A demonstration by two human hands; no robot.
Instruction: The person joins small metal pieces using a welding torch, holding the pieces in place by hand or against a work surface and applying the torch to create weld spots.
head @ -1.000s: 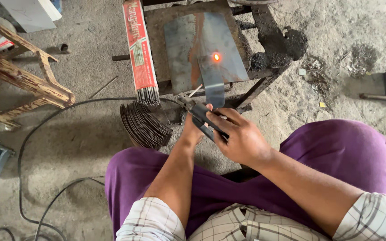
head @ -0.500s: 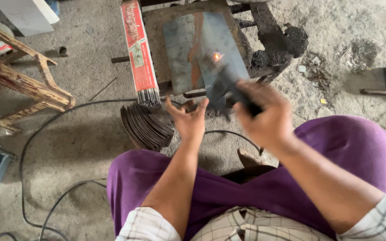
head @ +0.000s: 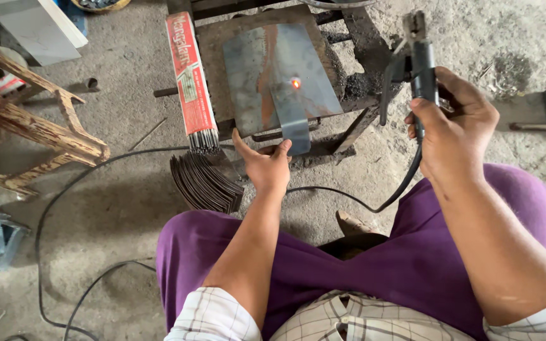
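- A low, rusty metal work stand (head: 349, 38) sits on a dusty grey concrete floor (head: 115, 208), with a grey steel plate (head: 266, 63) lying flat on its top.
- A narrow grey steel strip (head: 292, 120) lies on the plate, overhanging its near edge, with an orange glowing spot (head: 296, 83) at its far end.
- A long red packet of welding rods (head: 189, 82) lies along the stand's left side, rod tips jutting out.
- On the floor: a fanned stack of dark curved metal strips (head: 206, 180), black cable (head: 52, 208), a worn wooden stool (head: 26, 120).
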